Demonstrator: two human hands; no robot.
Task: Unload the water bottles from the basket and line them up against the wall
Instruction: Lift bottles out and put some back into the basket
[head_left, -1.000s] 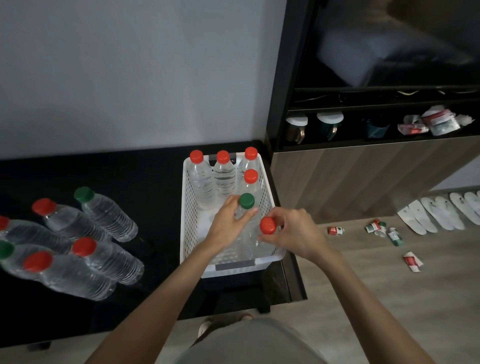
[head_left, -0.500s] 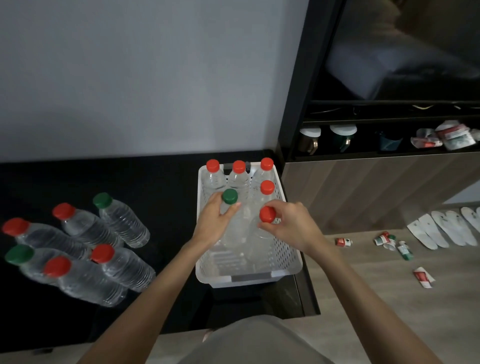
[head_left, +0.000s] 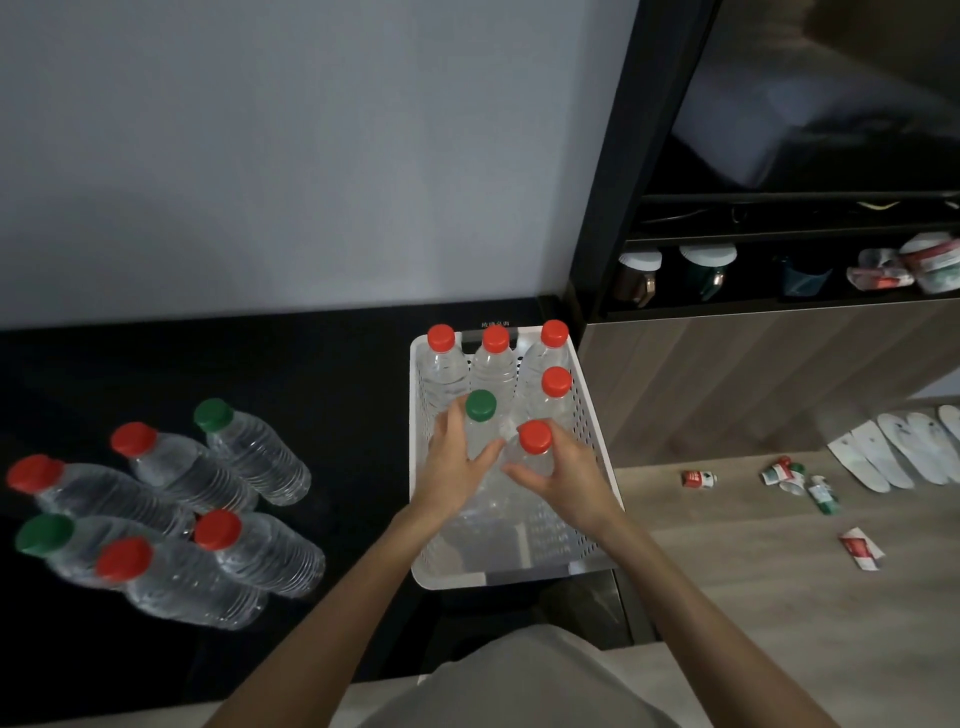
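A white perforated basket (head_left: 592, 441) stands on the black counter (head_left: 322, 374) near its right end. Several clear water bottles with red caps (head_left: 495, 340) stand at its far end. My left hand (head_left: 457, 462) grips a green-capped bottle (head_left: 480, 406) by its upper body. My right hand (head_left: 566, 473) grips a red-capped bottle (head_left: 536, 437) just to its right. Both held bottles are upright and raised above the basket floor. Several more bottles (head_left: 171, 499) with red and green caps stand grouped at the left of the counter, away from the grey wall (head_left: 311, 156).
A dark shelf unit (head_left: 779, 291) with mugs and packets stands right of the basket above a wood panel. Small packets (head_left: 698, 479) and white slippers (head_left: 904, 452) lie on the wooden floor at right. The counter's front edge runs just below the basket.
Both hands have lifted their bottles up inside the basket, and the grips have slid from the caps down to the necks and shoulders. The view has tilted slightly.
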